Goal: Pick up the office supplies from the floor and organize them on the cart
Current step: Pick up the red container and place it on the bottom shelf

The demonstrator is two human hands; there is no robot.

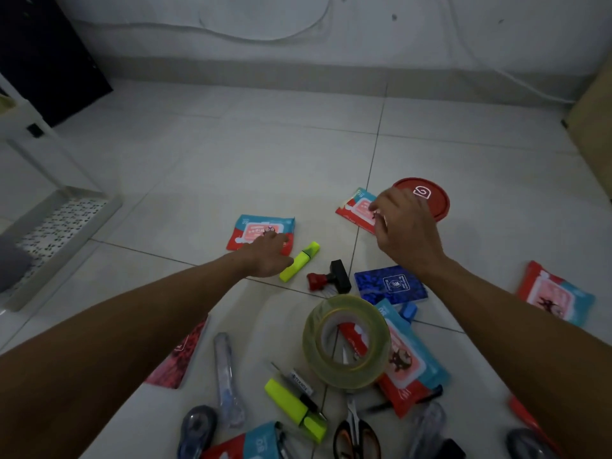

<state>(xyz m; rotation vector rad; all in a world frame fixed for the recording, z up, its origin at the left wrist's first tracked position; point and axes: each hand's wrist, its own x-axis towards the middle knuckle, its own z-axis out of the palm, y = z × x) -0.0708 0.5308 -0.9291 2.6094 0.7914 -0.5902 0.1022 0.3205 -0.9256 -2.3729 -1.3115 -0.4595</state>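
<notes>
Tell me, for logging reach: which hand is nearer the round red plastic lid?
Right. The right hand overlaps the lid's left edge; the left hand is far left, by a wipes packet.

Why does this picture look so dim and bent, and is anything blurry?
Head view: the light is low and bluish, with soft shadows only. The wide lens bows the wall line and stretches the forearms. The right hand is slightly motion-blurred, the left hand a little less so; the tape roll is fairly sharp.
</notes>
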